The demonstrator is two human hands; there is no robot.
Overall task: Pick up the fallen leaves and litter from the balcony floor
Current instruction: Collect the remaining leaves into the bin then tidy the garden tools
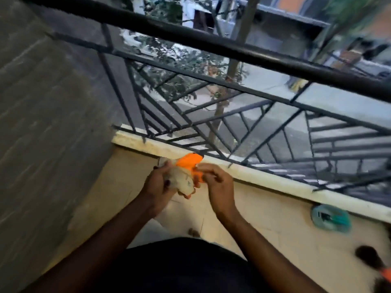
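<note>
Both my hands are raised in front of me above the balcony floor [264, 210]. My left hand [156, 187] grips a bundle of crumpled pale litter [183, 181], paper or dry leaves, I cannot tell which. An orange wrapper [189, 162] sticks out of the bundle toward the railing. My right hand [215, 182] pinches the orange wrapper's near edge with curled fingers. A small brown scrap [193, 231] lies on the floor tiles below my hands.
A black metal railing [232, 121] on a pale kerb [254, 178] runs across ahead. A grey wall [42, 123] stands at left. A teal round object [331, 217] lies by the kerb at right; dark items with an orange bit [372, 261] sit at the far right.
</note>
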